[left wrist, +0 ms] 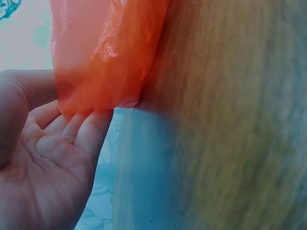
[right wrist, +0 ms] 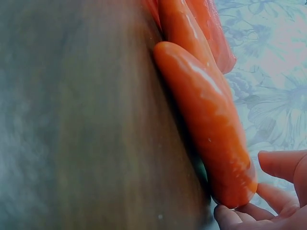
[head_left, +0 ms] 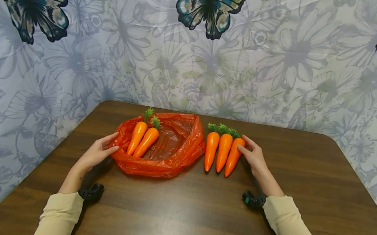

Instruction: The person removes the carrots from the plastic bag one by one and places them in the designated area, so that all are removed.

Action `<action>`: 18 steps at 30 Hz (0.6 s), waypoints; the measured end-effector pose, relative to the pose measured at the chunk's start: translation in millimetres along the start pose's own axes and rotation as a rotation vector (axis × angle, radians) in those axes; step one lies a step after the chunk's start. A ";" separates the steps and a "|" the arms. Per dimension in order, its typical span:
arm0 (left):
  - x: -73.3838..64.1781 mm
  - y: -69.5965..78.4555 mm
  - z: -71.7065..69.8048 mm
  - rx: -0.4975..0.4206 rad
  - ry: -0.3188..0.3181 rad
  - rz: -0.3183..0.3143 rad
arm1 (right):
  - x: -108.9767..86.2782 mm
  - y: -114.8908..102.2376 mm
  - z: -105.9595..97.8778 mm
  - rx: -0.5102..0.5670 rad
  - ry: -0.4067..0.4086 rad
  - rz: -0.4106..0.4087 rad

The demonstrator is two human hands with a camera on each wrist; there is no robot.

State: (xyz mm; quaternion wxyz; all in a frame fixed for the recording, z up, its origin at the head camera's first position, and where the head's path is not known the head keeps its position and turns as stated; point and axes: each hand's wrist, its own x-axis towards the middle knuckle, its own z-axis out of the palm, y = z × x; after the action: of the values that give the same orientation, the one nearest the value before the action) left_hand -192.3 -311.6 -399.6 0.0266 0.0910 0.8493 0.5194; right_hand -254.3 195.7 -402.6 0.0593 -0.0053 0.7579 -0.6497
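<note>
My left hand [head_left: 99,152] holds the left side of a crumpled red plastic bag [head_left: 168,169], its fingers and thumb at the rim. In the left wrist view the bag [left wrist: 103,62] covers the fingertips. Two orange carrots [head_left: 146,142] with green tops lie in the bag's left part. Right of the bag, three more carrots lie side by side with tips toward me. Beside the rightmost carrot [head_left: 234,157], my right hand [head_left: 255,156] touches its top end. In the right wrist view, fingers meet that carrot [right wrist: 208,124] while the thumb [right wrist: 276,164] stands slightly apart.
Everything rests on a brown wooden table [head_left: 177,217]. Behind it hangs a pale floral cloth [head_left: 283,85] with dark teal butterflies. Black bands [head_left: 92,192] are on both wrists, below cream sleeves.
</note>
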 end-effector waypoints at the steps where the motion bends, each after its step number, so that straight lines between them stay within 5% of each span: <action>1: 0.4 0.0 0.0 -0.001 0.000 0.002 | -0.2 -0.7 -0.1 -0.008 0.005 -0.005; 18: 2.9 1.5 1.4 0.005 -0.002 0.000 | -3.5 -19.8 0.1 -0.059 0.054 -0.052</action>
State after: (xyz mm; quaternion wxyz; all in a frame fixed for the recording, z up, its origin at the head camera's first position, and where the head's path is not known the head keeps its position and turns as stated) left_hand -194.7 -309.2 -398.7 0.0271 0.0917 0.8506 0.5171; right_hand -252.2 192.8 -382.9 0.0217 -0.0094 0.7777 -0.6282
